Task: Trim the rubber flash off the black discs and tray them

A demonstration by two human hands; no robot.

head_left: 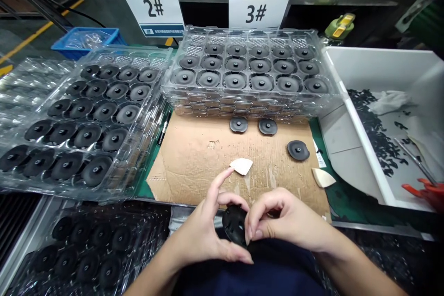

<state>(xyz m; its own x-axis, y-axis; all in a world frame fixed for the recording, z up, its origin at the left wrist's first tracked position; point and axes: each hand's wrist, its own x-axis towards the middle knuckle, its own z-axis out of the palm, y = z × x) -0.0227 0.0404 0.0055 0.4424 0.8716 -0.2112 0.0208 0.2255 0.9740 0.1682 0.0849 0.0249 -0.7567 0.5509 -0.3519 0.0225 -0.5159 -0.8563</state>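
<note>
My left hand [208,224] grips a round black plastic disc [233,225] by its edge, between thumb and fingers, with the index finger stretched away. At the disc's right side, my right hand [277,217] is closed in a pinch against it. Whatever lies between the right fingertips is hidden or too small to make out. Just beyond the left index fingertip lies a white wedge-shaped piece [242,166] on the cardboard sheet [194,162]. Three similar black discs rest on the cardboard: one [239,124], another [268,126] and a third [298,150] farther right.
Clear trays [208,97] of black discs are stacked at the back; another tray [130,132] is at left, more at lower left. At right, a white bin [383,194] holds small black parts [367,120] and red-handled pliers [425,192]. A cream wedge [323,177] lies beside it.
</note>
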